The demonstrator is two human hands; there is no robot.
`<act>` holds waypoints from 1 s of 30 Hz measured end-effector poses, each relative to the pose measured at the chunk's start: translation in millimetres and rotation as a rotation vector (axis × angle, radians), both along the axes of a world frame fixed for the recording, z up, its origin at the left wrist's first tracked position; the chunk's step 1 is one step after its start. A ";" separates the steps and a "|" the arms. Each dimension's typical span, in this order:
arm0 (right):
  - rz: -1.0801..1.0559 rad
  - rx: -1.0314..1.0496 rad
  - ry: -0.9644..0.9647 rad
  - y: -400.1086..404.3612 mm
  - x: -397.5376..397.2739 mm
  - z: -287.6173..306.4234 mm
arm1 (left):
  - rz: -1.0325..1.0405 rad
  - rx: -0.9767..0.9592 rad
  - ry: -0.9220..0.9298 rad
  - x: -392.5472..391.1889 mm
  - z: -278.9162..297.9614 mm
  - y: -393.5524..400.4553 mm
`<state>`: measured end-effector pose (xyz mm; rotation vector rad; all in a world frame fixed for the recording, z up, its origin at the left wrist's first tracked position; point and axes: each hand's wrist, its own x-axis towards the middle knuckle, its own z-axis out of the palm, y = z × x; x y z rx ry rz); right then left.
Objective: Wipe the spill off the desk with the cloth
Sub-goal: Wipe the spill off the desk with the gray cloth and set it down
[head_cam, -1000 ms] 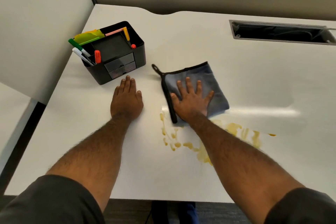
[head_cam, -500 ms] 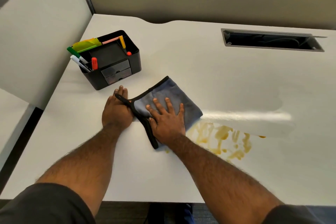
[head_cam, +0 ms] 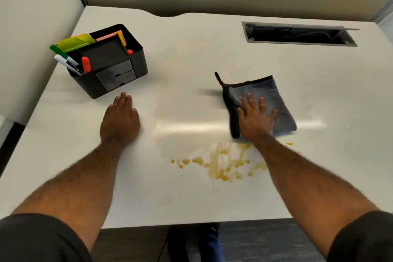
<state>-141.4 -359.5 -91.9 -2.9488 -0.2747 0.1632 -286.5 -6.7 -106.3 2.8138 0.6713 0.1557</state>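
A folded blue cloth (head_cam: 274,95) with a black edge and loop lies on the white desk (head_cam: 191,53), right of centre. My right hand (head_cam: 255,119) presses flat on it with fingers spread. A smeared yellow-brown spill (head_cam: 221,161) sits on the desk just in front of the cloth, partly under my right forearm. My left hand (head_cam: 121,121) rests flat on the bare desk to the left, fingers straight, apart from the cloth and the spill.
A black desk organiser (head_cam: 106,61) with markers and sticky notes stands at the back left, just beyond my left hand. A rectangular cable opening (head_cam: 297,34) is cut into the desk at the back right. Partition walls close off the back and left.
My right hand has slid the cloth to the right and away from my left hand, uncovering more of the smeared spill. My left hand stays flat on the desk.
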 end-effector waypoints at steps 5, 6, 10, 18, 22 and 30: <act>-0.160 0.025 0.023 -59.0 -12.2 3.6 | -0.010 -0.016 0.014 -1.0 -0.4 -1.1; -0.190 0.039 0.027 -67.3 -16.8 4.3 | -0.010 -0.017 0.020 -0.7 0.0 -0.9; -0.318 0.071 0.026 -92.3 -43.5 5.1 | -0.009 -0.021 0.046 -0.5 2.0 -1.7; -0.401 0.086 0.008 -70.4 -75.3 6.1 | -0.009 -0.022 0.086 -2.9 3.8 -5.5; -0.306 0.054 0.014 -34.4 -84.8 3.7 | -0.026 -0.017 0.074 -9.7 3.6 -8.7; -0.087 0.020 0.009 57.0 -110.5 -7.2 | -0.005 -0.004 0.071 -28.7 1.8 -11.6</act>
